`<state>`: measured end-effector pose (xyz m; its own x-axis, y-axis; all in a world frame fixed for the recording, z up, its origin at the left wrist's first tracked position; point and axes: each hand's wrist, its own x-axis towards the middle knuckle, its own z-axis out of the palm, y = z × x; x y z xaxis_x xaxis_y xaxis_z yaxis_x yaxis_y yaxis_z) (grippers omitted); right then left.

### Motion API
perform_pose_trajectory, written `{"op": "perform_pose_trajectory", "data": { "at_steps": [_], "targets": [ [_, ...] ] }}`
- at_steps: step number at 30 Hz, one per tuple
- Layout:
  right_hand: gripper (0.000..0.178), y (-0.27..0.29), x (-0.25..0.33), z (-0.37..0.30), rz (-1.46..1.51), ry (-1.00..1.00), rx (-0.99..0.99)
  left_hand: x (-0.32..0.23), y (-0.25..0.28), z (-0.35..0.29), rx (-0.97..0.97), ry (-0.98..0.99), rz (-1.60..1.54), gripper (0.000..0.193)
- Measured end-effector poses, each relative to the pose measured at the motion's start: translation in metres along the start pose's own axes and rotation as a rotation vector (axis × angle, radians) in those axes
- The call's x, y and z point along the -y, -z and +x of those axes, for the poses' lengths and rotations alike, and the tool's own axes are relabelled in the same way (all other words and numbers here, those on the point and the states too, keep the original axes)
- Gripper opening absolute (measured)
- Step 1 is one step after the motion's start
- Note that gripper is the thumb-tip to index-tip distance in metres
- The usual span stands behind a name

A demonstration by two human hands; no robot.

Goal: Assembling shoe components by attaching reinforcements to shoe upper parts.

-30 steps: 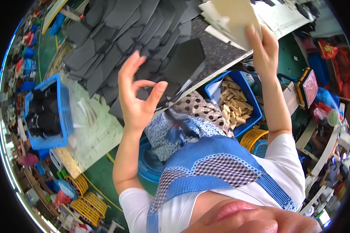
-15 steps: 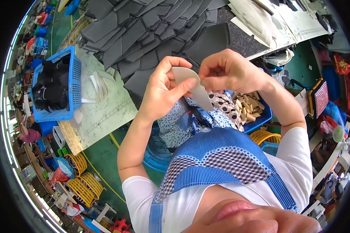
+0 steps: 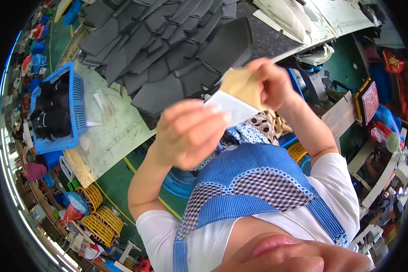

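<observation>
In front of my apron, my left hand (image 3: 188, 129), blurred by motion, pinches a flat white piece (image 3: 235, 108) between thumb and fingers. My right hand (image 3: 273, 82) grips a tan sheet (image 3: 240, 86) that looks like backing paper. Along a slanted line the sheet meets the white piece; how far they are still joined I cannot tell. Beyond my hands, dark grey cut panels (image 3: 167, 54) lie overlapped in a large heap on the table. Crumpled tan scraps (image 3: 279, 124) sit below my right hand, partly hidden by it and my lap.
A blue basket (image 3: 79, 106) of black pieces stands at the table's left, beside a few white pieces (image 3: 104, 104) on the pale board (image 3: 118, 131). White panels (image 3: 288, 20) are stacked at the back right. Yellow baskets (image 3: 102, 224) stand on the green floor.
A tan sheet now shows in my right hand, pulled away from the white piece. My left hand has come lower and nearer, and the white piece has turned.
</observation>
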<state>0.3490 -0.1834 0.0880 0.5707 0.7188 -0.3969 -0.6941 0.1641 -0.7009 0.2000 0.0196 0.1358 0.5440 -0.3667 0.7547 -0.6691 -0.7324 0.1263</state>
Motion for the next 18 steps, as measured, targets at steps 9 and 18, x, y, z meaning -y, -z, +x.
{"op": "perform_pose_trajectory", "data": {
  "at_steps": [9,18],
  "targets": [
    [0.036,0.178,-0.002,-0.077,-1.707,-0.183,-0.483,-0.052,0.015,-0.073,-0.073,1.459,-1.202,0.034],
    [0.037,-0.036,0.038,0.033,-1.424,0.484,0.194,0.017,-0.009,-0.046,-0.301,1.358,-0.705,0.033]
  ]
}}
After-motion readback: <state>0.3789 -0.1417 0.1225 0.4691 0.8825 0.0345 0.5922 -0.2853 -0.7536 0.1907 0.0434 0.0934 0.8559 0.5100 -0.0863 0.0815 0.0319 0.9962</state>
